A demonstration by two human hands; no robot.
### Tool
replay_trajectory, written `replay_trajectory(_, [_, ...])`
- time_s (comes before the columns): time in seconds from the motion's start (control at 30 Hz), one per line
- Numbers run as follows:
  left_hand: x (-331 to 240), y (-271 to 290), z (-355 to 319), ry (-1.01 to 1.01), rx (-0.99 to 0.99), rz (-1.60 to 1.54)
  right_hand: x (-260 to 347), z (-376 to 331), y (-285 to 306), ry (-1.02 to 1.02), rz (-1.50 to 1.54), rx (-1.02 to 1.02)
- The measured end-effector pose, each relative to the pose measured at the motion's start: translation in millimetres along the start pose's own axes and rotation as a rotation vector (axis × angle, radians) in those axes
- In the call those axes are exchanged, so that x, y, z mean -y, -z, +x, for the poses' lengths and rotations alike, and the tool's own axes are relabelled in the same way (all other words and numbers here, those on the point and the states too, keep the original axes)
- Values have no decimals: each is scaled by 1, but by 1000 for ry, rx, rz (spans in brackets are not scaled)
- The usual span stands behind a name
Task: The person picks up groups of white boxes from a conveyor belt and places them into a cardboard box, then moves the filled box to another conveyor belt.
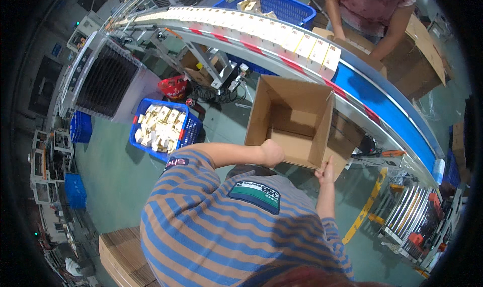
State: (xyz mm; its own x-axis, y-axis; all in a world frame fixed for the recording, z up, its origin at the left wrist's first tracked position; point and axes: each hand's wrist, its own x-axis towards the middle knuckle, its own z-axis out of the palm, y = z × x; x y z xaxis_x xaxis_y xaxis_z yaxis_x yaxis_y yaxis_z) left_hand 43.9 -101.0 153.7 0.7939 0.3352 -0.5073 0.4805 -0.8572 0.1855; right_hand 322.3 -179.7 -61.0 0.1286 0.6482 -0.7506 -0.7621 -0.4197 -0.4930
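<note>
An open cardboard box [297,98] stands in front of me beside the conveyor, its inside bare. Curled into a fist, my left hand [272,153] grips the box's near edge toward its left corner. At the near right corner, my right hand [326,170] pinches the cardboard where a flap hangs outward. Both thumbs are partly hidden, and so is the box's outer near side. Small white-and-gold cartons [307,46] stand in a long row on the curved conveyor just beyond the box.
The conveyor's blue belt [370,88] curves down to the right. Blue baskets of small cartons stand at left [183,131] and behind the conveyor [308,16]. Across the belt, another person's hands reach into a cardboard box [415,60]. Flattened cardboard [123,257] is stacked at lower left.
</note>
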Motion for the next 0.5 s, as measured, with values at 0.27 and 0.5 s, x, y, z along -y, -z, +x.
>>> replay_trajectory(0.27, [-4,-3,13,-178,-16,-51,99,-100,-165,955,-1185,-208])
replay_trajectory(0.5, [171,32,-4,376,-471,117,99,-71,-134,838,-1162,-253])
